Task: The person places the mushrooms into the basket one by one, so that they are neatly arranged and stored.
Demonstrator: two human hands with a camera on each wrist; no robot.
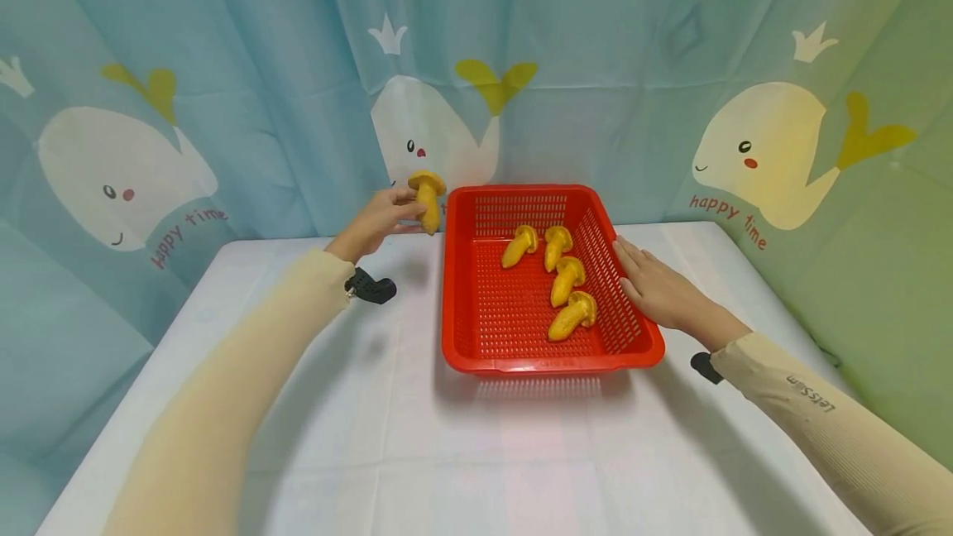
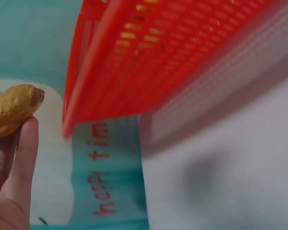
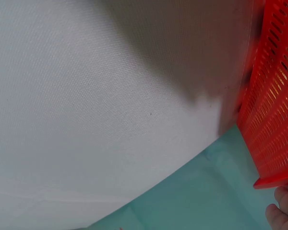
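Note:
A yellow mushroom (image 1: 428,203) with a broad cap and thick stem is held by my left hand (image 1: 377,222), just left of the basket's far left corner. Its cap points up and the stem tip down. In the left wrist view, the mushroom stem (image 2: 14,108) lies against the fingers; its cap is cut off by the frame edge. My right hand (image 1: 658,286) lies with straight fingers along the right rim of the red plastic basket (image 1: 551,365). Inside, several similar mushrooms (image 1: 568,273) lie toward the right side. Fingertips (image 3: 277,214) show near the basket's rim in the right wrist view.
The basket stands toward the back of a table with a white cloth (image 1: 417,445). Behind hangs a light blue curtain (image 1: 596,48) printed with whales, close to the table's far edge. A dark wrist strap piece (image 1: 372,286) sits by the left cuff.

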